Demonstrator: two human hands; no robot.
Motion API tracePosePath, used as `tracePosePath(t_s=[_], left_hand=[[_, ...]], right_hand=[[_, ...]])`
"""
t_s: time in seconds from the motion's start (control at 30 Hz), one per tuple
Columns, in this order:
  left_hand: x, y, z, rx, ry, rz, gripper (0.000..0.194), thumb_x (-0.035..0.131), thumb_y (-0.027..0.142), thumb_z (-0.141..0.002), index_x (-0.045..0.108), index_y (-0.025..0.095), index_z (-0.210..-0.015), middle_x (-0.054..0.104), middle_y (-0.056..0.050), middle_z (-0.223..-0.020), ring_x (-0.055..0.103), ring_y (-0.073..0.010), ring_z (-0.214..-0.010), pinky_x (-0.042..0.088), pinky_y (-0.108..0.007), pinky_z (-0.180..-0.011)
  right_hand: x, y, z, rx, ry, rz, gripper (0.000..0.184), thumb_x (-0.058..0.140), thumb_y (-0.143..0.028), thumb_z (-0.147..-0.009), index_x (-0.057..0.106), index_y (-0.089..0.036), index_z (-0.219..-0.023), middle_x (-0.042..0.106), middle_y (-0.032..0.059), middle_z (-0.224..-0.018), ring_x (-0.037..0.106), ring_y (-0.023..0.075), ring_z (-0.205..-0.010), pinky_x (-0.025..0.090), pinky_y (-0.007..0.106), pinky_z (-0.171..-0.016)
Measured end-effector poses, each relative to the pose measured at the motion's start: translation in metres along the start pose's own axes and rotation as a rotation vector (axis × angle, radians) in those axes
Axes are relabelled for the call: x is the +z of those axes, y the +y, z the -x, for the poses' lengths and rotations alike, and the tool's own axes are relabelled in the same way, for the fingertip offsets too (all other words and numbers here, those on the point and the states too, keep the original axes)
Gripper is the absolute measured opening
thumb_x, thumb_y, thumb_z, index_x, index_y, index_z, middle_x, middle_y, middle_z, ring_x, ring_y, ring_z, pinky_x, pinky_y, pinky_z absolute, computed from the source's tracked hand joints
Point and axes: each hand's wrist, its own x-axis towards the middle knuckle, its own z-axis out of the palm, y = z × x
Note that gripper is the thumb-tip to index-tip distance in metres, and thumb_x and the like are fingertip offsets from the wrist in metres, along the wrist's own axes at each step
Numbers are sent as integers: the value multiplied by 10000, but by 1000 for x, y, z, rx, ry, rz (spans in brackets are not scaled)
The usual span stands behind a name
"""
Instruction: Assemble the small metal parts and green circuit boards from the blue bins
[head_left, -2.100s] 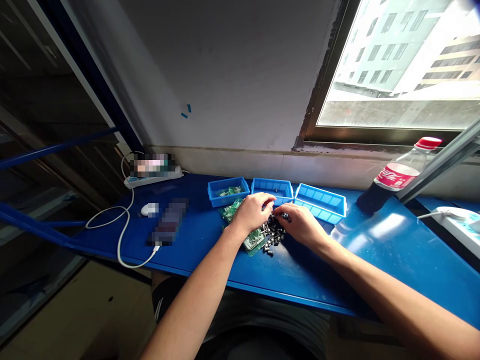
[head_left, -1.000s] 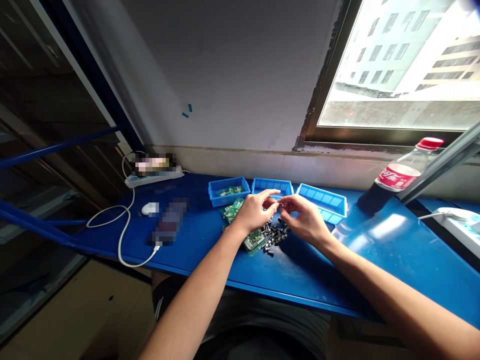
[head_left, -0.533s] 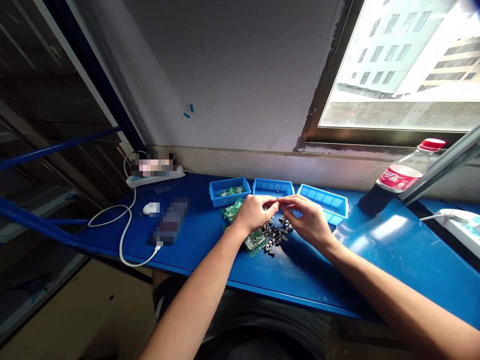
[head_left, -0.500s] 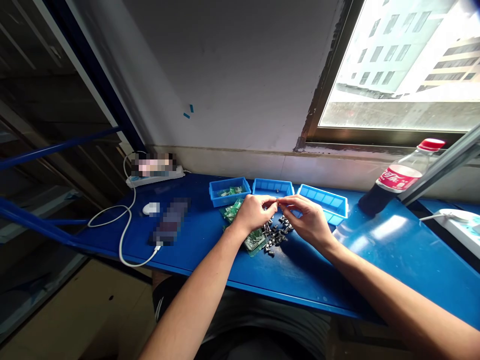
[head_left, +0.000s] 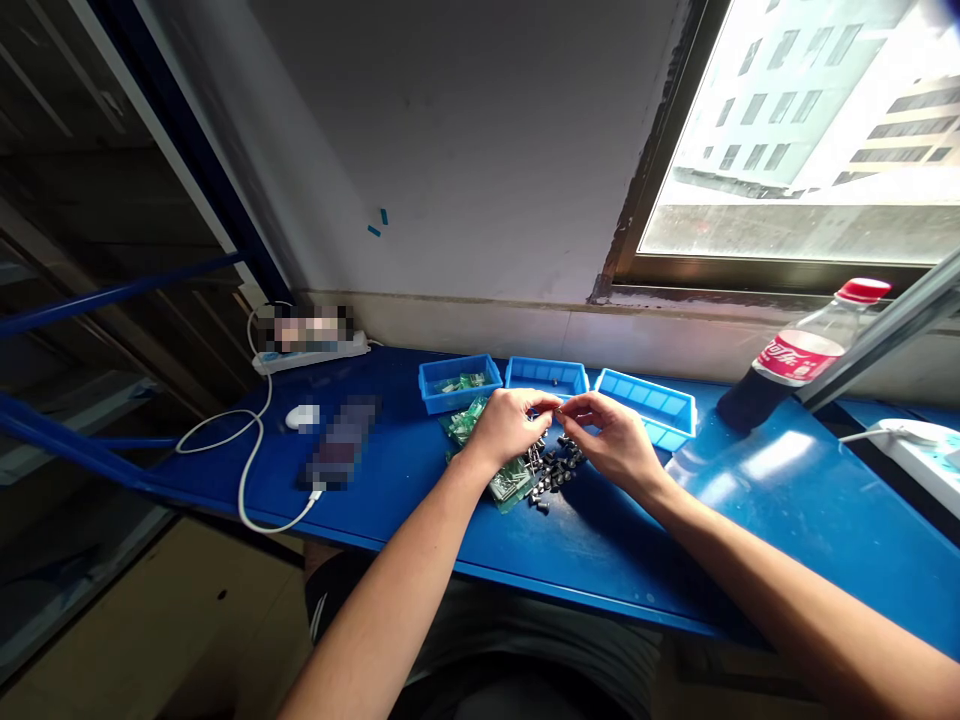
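Note:
My left hand (head_left: 508, 428) and my right hand (head_left: 609, 432) meet at the fingertips above the blue table (head_left: 420, 480). Both are closed in a pinch, and what lies between the fingers is too small to make out. Below them is a heap of small dark cylindrical parts with metal leads (head_left: 553, 474). Green circuit boards (head_left: 510, 484) lie partly hidden under my left hand and wrist. Just beyond the hands stand a blue bin holding green boards (head_left: 459, 384), a middle blue bin (head_left: 546, 376) with a small dark piece in it, and a right blue bin (head_left: 649, 402).
A cola bottle (head_left: 780, 358) leans at the back right near a metal bar. On the left lie a blurred phone-like slab (head_left: 343, 442), a white cable (head_left: 241, 486), a white rounded object (head_left: 300, 418) and a power strip (head_left: 315, 352). Another power strip (head_left: 919, 455) is far right.
The fingers of my right hand have shifted slightly against those of my left, with the fingertips still together. Bins, boards and loose parts look the same.

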Motion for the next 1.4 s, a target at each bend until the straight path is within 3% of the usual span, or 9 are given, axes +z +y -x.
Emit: tracePosePath(t_s=[0.1,0.27,0.4,0.5,0.77,0.97,1.4], left_hand=[[0,-1,0,-27,-20,31,302,695,80,-894,836,228,-1116,849,-30,-1078,819,-203,-981,671,-351,-933],[-1,3,0,-98,-41,3,362,713,180,-931,762,224,-1287,848,-43,-1066,817,-213,-972,670,-339,-899],[-4,9,1,-80,-63,8,215,689,338,-988,810,216,-1118,846,-41,-1042,808,-215,-955,655,-322,-875],[-5,10,2,-72,-91,14,228,679,392,-1002,834,226,-1025,849,-19,-974,807,-211,-916,645,-311,-825],[-1,0,0,-112,-72,6,175,720,193,-937,837,222,-1064,852,-22,-1049,815,-202,-950,650,-305,-871],[-2,0,0,-56,-27,20,171,750,127,-898,846,220,-1006,853,-18,-977,815,-199,-895,653,-311,-839],[0,-4,-1,37,-3,-19,252,731,44,-872,849,214,-1016,843,-41,-1002,795,-206,-929,651,-332,-864]], right_hand=[[1,1,0,-2,10,0,171,720,-409,-948,693,-243,-976,773,57,-943,760,232,-810,644,402,-764],[1,-1,-1,-14,26,29,249,668,-351,-957,681,-252,-1185,725,45,-921,708,212,-784,634,388,-747],[-2,-3,-2,-50,31,46,130,676,-344,-963,735,-254,-1037,747,62,-972,719,221,-822,629,396,-771],[-2,-1,-1,-52,29,11,126,718,-365,-951,735,-262,-1022,765,57,-979,729,226,-823,636,407,-776],[-2,-3,-1,-73,9,21,136,643,-300,-977,747,-263,-1057,782,63,-1038,759,248,-959,643,441,-872],[-2,-4,0,7,21,20,159,718,-388,-961,747,-246,-1028,799,56,-971,772,240,-827,629,409,-775],[0,-3,0,55,-13,8,156,722,-396,-938,718,-242,-963,782,49,-912,761,229,-787,618,387,-745]])
